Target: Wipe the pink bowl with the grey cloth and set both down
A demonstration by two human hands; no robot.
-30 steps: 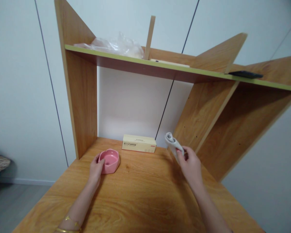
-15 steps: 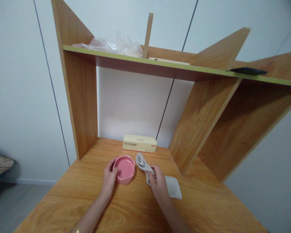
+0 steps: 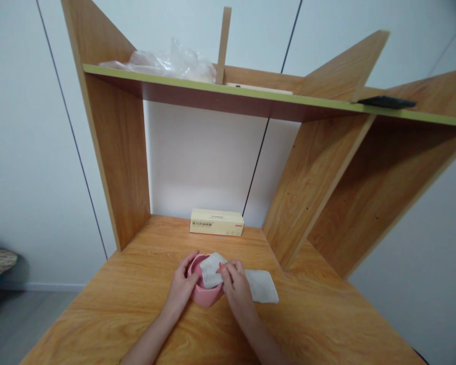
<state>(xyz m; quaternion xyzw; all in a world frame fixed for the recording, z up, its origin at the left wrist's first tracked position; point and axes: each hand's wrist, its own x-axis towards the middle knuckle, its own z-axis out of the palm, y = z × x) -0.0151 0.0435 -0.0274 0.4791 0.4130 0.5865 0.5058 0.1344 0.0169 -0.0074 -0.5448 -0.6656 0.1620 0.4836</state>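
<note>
Left hand [image 3: 183, 280] grips a pink faceted bowl [image 3: 205, 298], right hand [image 3: 236, 285] pinches pale cloth [image 3: 211, 271] over its opening, with a cling-film box [image 3: 216, 224] beyond both hands on the desk [image 3: 319, 317].

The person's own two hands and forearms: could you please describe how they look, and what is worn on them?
The left hand and right hand are both ungloved. The left forearm and right forearm show no sleeve as far as the picture reaches. One fingernail on the right looks reddish, perhaps painted.
</note>
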